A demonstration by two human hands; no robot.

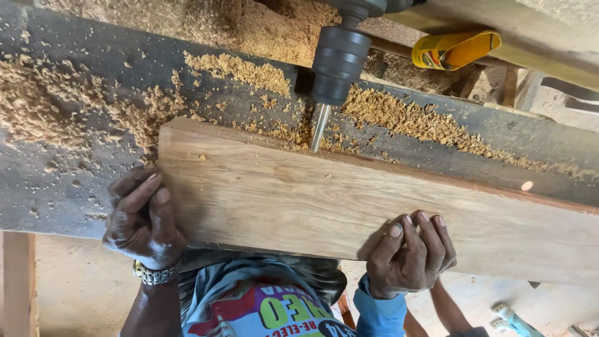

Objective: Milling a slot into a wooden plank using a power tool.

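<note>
A long pale wooden plank lies across a dark, worn machine table. My left hand, with a metal watch on its wrist, grips the plank's left near corner. Further right, my right hand curls its fingers over the plank's near edge. A dark drill chuck with a bright steel bit points at the plank's far edge; the bit's tip touches the wood there.
Heaps of sawdust lie along the table beyond the plank and at far left. A yellow container lies at the top right under a wooden beam. A wooden post stands at bottom left over a sandy floor.
</note>
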